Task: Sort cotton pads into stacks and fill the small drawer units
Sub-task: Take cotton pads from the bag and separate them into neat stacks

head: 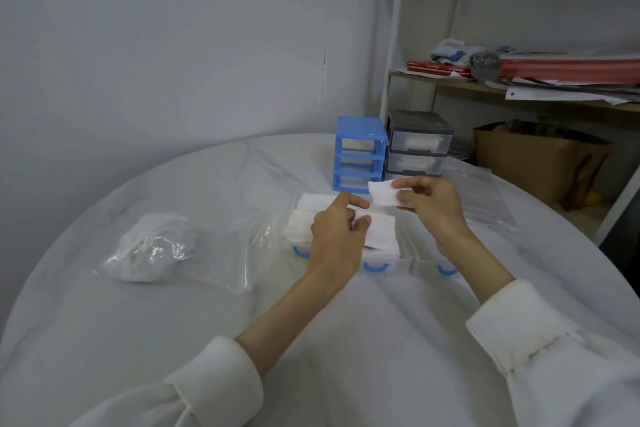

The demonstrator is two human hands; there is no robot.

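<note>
White-sleeved arms sorting cotton pads over pulled-out drawers.
Right hand [427, 199] fingers pinch one cotton pad [382, 193]; left hand [337, 236] fingers pinch the stack [379, 230], awaiting alignment.

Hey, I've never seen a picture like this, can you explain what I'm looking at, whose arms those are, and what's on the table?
There is no machine here. One camera worn on a person's head looks forward and down, so the arms in white sleeves are the wearer's own.

The right hand pinches a single cotton pad in the air. The left hand is over the stacks of cotton pads on the round white table; whether it grips one is hard to tell.

The stacks seem to sit in clear drawers with blue handles, pulled out and lying near the table's edge. Behind stand a blue drawer unit and a grey drawer unit. To the left lies a crumpled plastic bag.
</note>
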